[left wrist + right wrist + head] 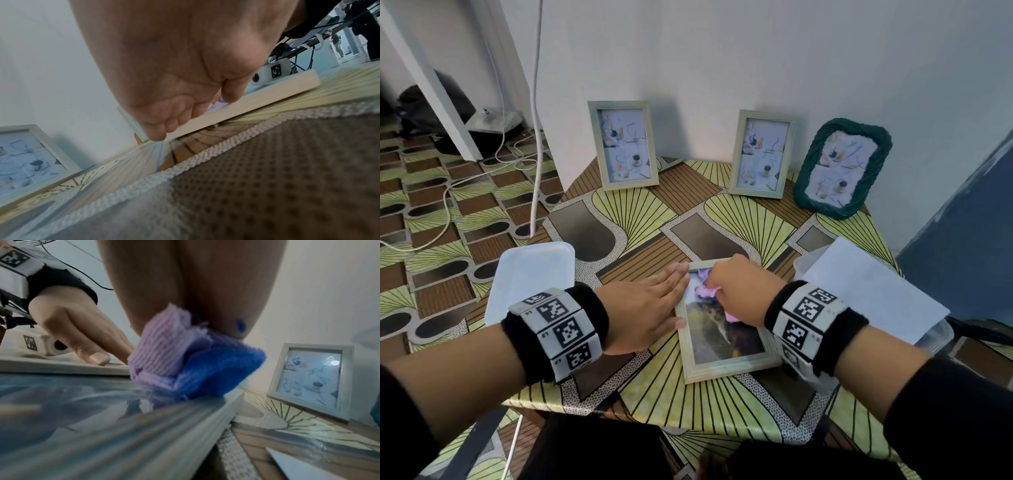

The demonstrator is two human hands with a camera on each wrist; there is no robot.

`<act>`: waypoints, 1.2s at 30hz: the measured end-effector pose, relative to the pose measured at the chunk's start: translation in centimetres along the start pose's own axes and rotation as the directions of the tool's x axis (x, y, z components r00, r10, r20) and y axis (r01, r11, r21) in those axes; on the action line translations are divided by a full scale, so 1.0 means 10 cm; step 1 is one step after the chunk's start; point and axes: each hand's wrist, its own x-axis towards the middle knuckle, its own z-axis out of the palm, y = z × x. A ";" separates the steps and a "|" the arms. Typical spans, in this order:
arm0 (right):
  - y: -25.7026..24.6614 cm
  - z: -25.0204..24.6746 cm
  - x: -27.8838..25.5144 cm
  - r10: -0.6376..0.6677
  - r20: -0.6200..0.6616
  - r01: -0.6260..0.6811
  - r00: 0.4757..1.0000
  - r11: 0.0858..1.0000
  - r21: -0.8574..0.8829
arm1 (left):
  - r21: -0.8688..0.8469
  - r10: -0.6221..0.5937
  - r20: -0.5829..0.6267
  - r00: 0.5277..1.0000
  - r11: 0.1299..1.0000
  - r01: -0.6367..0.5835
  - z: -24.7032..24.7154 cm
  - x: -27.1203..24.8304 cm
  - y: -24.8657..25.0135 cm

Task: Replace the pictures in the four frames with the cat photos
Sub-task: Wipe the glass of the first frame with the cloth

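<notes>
A pale wooden frame (729, 368) lies flat on the table near the front edge, with a cat photo (719, 329) under its glass. My left hand (671, 294) lies with straight fingers on the frame's left rim (246, 104) and presses it down. My right hand (732, 284) grips a bunched purple-and-blue cloth (707, 287) against the upper part of the glass (82, 410). The right wrist view shows the cloth (185, 366) close up, at the frame's top corner. Three frames stand against the wall with pale abstract pictures: two wooden ones (623, 144) (763, 154) and a green woven one (842, 168).
A white plastic lid or tray (530, 277) sits at the table's left edge. On the right, a clear container (941, 334) has a white sheet (873, 291) lying over it. Cables (536, 137) run down the wall and across the floor on the left.
</notes>
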 end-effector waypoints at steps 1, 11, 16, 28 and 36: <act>-0.02 0.00 -0.01 -0.006 0.012 0.007 1.000 0.999 -0.032 | 0.006 0.000 -0.001 1.000 1.000 0.000 0.00 0.00 0.00; -0.32 0.07 -0.28 -0.109 0.067 0.104 0.992 0.992 0.075 | 0.033 -0.007 0.005 1.000 0.999 0.007 0.00 0.00 0.03; -0.20 0.14 -0.57 -0.253 -0.138 0.284 0.957 0.909 0.305 | 0.012 -0.008 0.006 1.000 1.000 0.008 0.01 0.02 0.00; 0.02 0.25 -0.86 0.081 -0.272 0.174 0.959 0.588 0.790 | -0.061 -0.029 -0.108 0.994 0.998 0.023 0.01 -0.02 -0.10; 0.07 0.47 -0.90 0.369 -0.050 0.056 0.928 -0.006 0.998 | -0.388 -0.045 -0.282 0.958 0.919 -0.071 -0.32 -0.41 0.38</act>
